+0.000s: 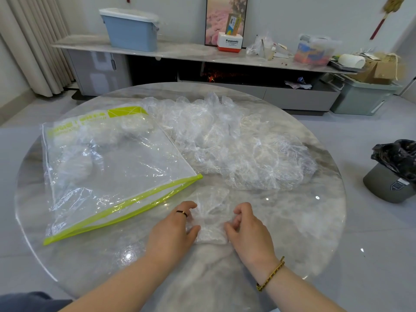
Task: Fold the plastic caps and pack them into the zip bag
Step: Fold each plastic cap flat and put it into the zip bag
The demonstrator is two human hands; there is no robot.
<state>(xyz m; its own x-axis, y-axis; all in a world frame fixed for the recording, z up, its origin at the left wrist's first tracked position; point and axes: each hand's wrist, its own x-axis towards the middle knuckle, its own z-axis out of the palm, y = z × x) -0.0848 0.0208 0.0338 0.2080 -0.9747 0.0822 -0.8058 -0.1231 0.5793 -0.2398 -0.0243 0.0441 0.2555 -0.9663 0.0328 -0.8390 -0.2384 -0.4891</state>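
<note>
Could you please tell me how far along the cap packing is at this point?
Done: a few folded caps already lie inside the zip bag. In hand: the left hand and right hand pinch one plastic cap mid-fold on the table. Left: a large pile of loose caps beside the bag, so most of the job remains.

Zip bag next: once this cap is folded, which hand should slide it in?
Left, probably. The left hand holds the plastic cap on the side nearest the zip bag, whose green zip edge lies just beside it. The right hand holds the far side and would have to cross over.
</note>
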